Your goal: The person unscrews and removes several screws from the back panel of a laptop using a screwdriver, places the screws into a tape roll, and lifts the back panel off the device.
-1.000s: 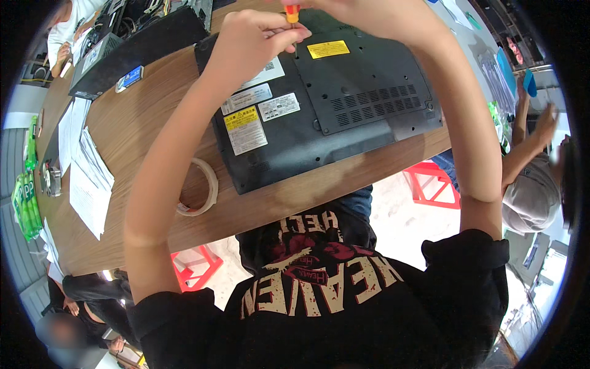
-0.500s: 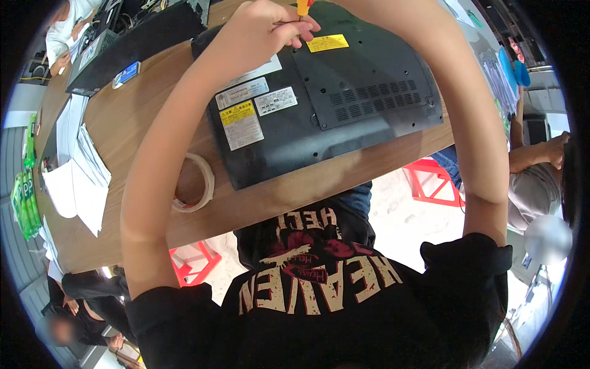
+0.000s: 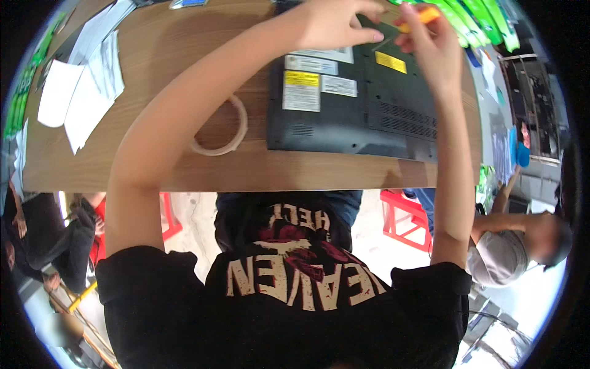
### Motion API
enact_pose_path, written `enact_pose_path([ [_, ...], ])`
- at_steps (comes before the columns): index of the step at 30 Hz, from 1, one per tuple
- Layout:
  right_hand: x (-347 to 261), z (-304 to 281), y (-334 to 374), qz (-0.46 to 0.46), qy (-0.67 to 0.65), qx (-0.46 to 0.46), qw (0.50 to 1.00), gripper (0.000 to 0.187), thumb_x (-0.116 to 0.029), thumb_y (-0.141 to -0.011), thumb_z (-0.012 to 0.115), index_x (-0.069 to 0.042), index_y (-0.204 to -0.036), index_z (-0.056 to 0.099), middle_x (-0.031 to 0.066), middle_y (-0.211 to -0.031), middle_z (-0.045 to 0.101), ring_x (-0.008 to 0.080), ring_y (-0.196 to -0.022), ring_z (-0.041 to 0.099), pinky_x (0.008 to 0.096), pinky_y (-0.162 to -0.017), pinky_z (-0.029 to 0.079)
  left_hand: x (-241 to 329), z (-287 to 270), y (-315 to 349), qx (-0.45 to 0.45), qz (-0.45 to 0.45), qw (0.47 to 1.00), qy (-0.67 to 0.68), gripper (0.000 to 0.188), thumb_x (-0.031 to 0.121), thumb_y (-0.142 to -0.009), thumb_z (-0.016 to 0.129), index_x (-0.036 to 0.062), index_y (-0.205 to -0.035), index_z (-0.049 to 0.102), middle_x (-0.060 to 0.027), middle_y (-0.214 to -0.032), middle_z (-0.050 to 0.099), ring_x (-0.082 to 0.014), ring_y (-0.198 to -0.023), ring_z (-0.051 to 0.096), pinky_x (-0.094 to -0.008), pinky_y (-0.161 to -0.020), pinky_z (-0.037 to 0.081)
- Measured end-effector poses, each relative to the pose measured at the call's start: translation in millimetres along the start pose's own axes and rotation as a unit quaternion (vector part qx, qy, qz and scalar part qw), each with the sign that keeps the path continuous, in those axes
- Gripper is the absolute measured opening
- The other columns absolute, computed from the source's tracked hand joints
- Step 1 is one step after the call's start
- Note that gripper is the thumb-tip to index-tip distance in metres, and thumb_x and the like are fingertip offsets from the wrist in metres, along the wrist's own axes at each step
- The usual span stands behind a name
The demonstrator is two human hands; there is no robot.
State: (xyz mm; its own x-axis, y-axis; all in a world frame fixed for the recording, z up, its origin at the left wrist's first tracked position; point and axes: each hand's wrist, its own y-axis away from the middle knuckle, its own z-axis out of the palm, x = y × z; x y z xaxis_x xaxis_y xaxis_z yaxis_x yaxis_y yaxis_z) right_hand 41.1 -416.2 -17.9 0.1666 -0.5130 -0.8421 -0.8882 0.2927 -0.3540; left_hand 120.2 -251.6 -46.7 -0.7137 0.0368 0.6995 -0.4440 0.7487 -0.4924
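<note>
A black laptop (image 3: 344, 129) lies bottom side up on the wooden table, with white and yellow labels on its underside. My right hand (image 3: 437, 58) is closed around the yellow-orange handle of a screwdriver (image 3: 424, 18) over the laptop's far part. The screwdriver is tilted, its thin shaft slanting down toward the lower left. My left hand (image 3: 335, 24) hovers beside it above the laptop's far edge, thumb and fingers apart, with nothing visible between them. Whether the tip touches a screw cannot be made out.
A roll of tape (image 3: 241, 126) rests left of the laptop. Loose white papers (image 3: 77, 92) lie farther left. Green packages (image 3: 470, 24) sit at the far right. Red stools (image 3: 405, 218) stand below the table's front edge. Another person (image 3: 501, 252) is at the right.
The view has turned, so the laptop appears farther right. My left fingers have parted from their pinch by the screwdriver shaft. The screwdriver has gone from upright to tilted.
</note>
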Motion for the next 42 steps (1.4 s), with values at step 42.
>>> enact_pose_path([
  [42,-51,163,98,-0.144,-0.149,-0.239,0.949,0.019,-0.021,-0.093,0.045,-0.004,-0.09,0.037,0.0216,-0.073,0.063,0.0201,-0.045,0.06,0.0203,-0.039,0.047,63,-28,288,0.27,-0.253,0.862,-0.347,0.012,0.023,-0.068,0.068,0.0141,-0.075,0.068,0.0024,-0.085,0.063,-0.0157,-0.082,0.056,-0.036,-0.086,0.035],
])
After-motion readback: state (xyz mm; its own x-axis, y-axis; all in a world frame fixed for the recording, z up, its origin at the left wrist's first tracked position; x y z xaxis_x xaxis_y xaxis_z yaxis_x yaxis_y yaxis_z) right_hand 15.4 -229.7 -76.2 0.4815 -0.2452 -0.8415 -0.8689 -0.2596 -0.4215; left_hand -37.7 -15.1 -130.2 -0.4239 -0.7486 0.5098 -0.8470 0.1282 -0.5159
